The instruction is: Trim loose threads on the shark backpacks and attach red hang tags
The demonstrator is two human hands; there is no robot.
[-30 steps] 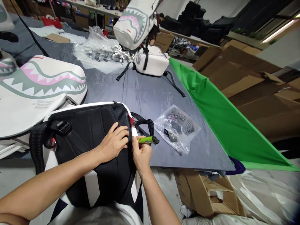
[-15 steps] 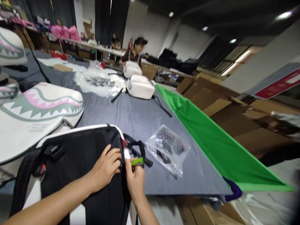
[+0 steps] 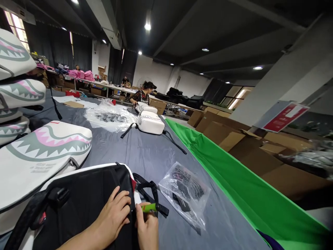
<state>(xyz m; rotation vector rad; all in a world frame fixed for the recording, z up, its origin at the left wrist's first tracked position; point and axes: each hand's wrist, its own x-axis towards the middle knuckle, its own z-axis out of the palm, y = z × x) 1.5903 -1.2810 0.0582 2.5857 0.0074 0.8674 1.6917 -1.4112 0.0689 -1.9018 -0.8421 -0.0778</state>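
A black-backed backpack (image 3: pixel 85 194) with white edging lies in front of me on the grey-covered table, its back panel up. My left hand (image 3: pixel 114 215) rests on the panel near its right edge, fingers stretched out and slightly bent. At that same edge, my right hand (image 3: pixel 147 222) is closed around a small bright green tool (image 3: pixel 149 208) with an orange-red mark. The tool's working end is hidden, so its exact kind is unclear. Black straps (image 3: pixel 149 189) bunch beside the right hand. A white backpack with a shark-mouth print (image 3: pixel 49 149) lies to the left.
More printed backpacks (image 3: pixel 22 92) are stacked at far left. Ahead are white bags (image 3: pixel 151 122) and clear plastic wrapping (image 3: pixel 110 116). A plastic bag (image 3: pixel 184 194) holding dark items lies right. Green cloth (image 3: pixel 215 163) lines the table edge, cardboard (image 3: pixel 249 156) beyond. A person (image 3: pixel 143 95) is across the table.
The camera has tilted up, so the hands and table sit lower in view. Both hands keep their places on the backpack, the right hand still holding the green tool.
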